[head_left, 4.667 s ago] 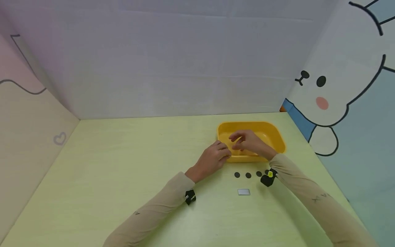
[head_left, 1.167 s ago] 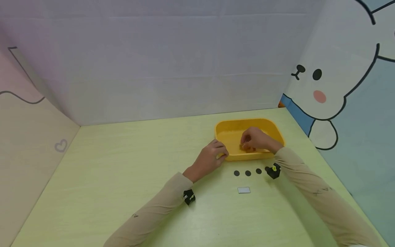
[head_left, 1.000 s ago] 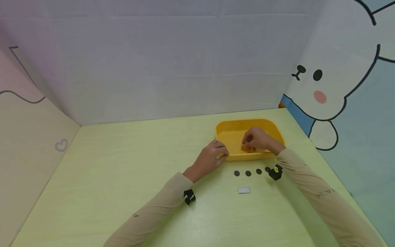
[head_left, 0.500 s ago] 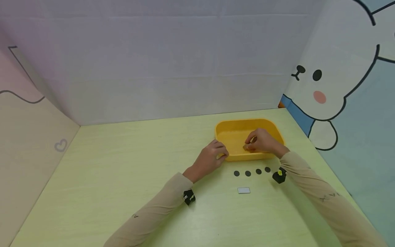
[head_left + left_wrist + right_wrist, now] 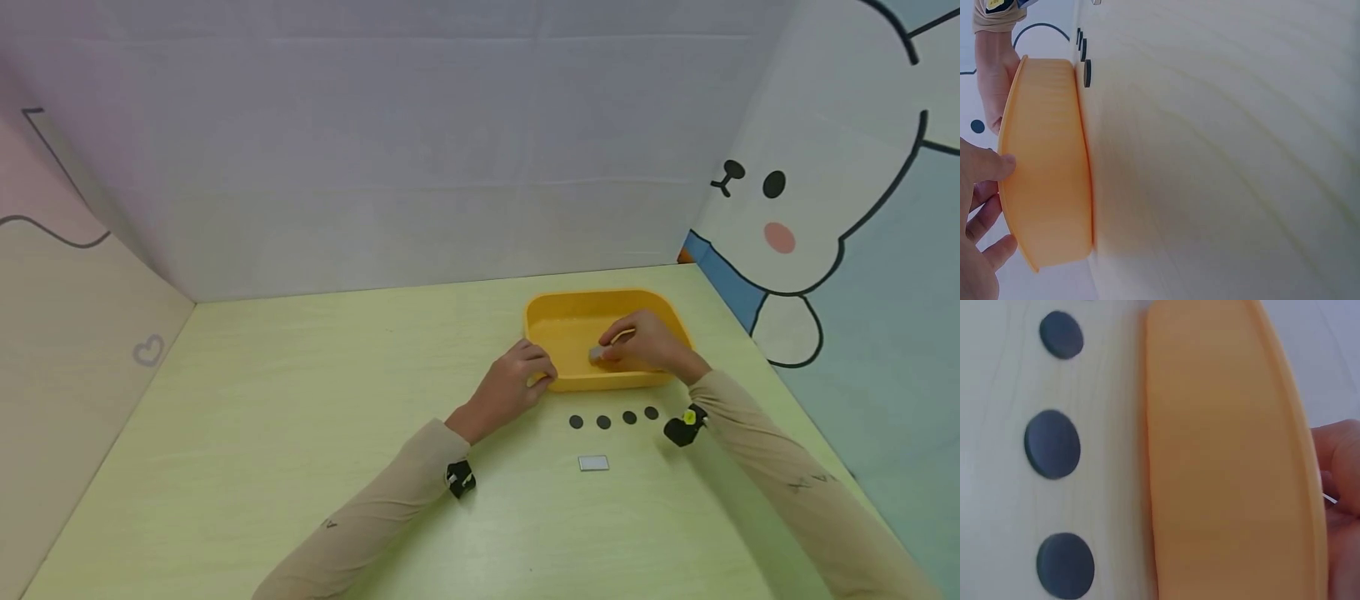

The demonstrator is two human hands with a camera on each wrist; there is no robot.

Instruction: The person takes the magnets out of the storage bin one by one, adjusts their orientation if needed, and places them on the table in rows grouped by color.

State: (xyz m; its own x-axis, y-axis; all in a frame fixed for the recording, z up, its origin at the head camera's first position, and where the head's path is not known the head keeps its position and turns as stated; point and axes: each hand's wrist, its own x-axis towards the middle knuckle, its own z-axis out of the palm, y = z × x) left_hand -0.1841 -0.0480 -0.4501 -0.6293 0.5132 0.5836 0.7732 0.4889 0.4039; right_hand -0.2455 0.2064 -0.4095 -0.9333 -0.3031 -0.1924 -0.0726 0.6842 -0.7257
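Observation:
A yellow plastic tray (image 5: 570,384) stands toward the back right of the table. My left hand (image 5: 510,390) holds its front left corner; in the left wrist view the thumb (image 5: 1000,165) lies on the outer wall and the fingers are at the rim. My right hand (image 5: 643,342) reaches inside the tray, pinching a small flat grey piece (image 5: 596,354) between thumb and fingers. In the right wrist view the tray wall (image 5: 1229,450) hides part of that hand, and only a thin pale edge (image 5: 1330,498) of the piece shows.
Several black discs (image 5: 603,422) lie in a row before the tray. Nearer me is a small silvery rectangle (image 5: 593,463). The pale wooden table (image 5: 337,392) meets a white back wall (image 5: 412,150) and a right wall with a cartoon drawing (image 5: 810,217).
My right hand has gone from spread fingers over the tray to pinching the small piece, then shifted slightly right with it. The piece's grey face now shows. My left hand stays at the corner.

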